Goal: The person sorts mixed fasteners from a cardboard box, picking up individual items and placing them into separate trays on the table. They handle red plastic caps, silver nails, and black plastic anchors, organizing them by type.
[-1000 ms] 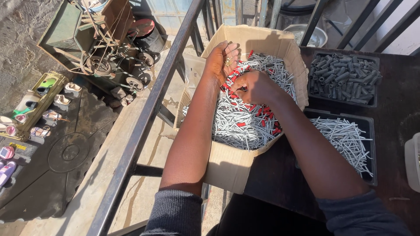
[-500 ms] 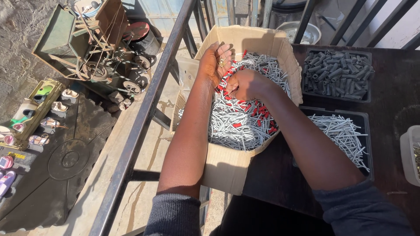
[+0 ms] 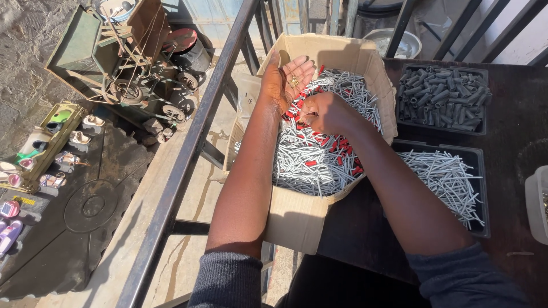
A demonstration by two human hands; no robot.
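I see my left hand [image 3: 285, 80] raised palm-up over the far-left corner of the cardboard box [image 3: 302, 219], fingers spread apart and slightly cupped, with a few tiny brass-coloured pieces [image 3: 294, 81] resting in the palm. My right hand [image 3: 324, 112] sits just at 4 o'clock from it, curled with the fingers drawn together low over the box contents; I cannot tell whether it pinches anything, since the fingertips are hidden.

The box stands at the left edge of the dark surface [image 3: 514, 154], right against the metal railing [image 3: 188, 148], and is filled with thin grey pins [image 3: 311, 165] mixed with short red pieces [image 3: 342, 145].

At 3 o'clock from the box lies a black tray [image 3: 476, 225] heaped with the same thin grey pins. At 1 o'clock sits another black tray [image 3: 482, 128] holding thicker dark grey sleeves [image 3: 439, 97]. A pale plastic container [image 3: 535, 205] shows at the right edge.

Beyond the railing, at 9 to 11 o'clock on the ground below, I see a green cart [image 3: 85, 51] and rows of small shoes [image 3: 68, 142].
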